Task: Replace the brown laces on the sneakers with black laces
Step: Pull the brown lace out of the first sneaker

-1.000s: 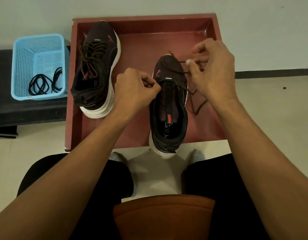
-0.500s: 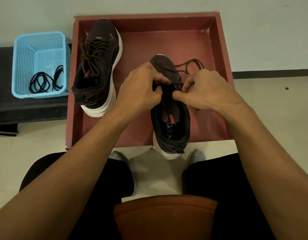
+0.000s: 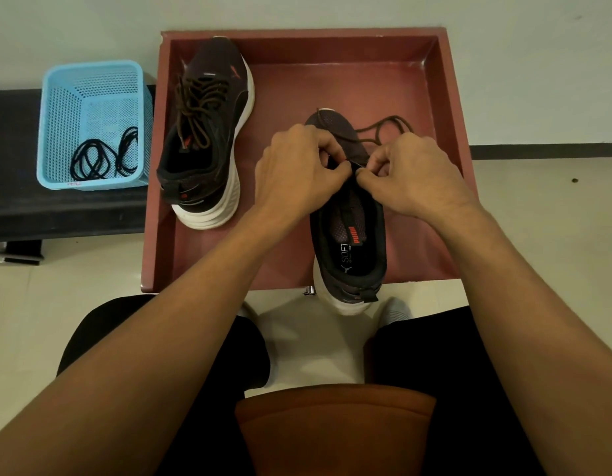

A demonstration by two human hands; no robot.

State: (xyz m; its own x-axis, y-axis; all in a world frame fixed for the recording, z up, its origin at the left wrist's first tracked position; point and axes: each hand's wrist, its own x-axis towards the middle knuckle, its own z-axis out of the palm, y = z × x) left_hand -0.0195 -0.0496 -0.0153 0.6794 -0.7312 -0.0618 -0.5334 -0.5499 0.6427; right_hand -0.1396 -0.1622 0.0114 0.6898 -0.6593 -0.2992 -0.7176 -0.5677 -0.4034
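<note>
Closer together than a second ago, my left hand [image 3: 297, 170] and right hand [image 3: 411, 176] each pinch the brown cord lace [image 3: 394, 117] at the tongue of the dark white-soled sneaker [image 3: 349, 242]. Its heel overhangs the red wooden tray's [image 3: 449, 97] near edge, so a hard tug could drag it off.

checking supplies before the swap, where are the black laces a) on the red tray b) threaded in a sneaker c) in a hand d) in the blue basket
d: the black laces lie coiled in the bottom of the blue basket, left of the red tray.
</note>
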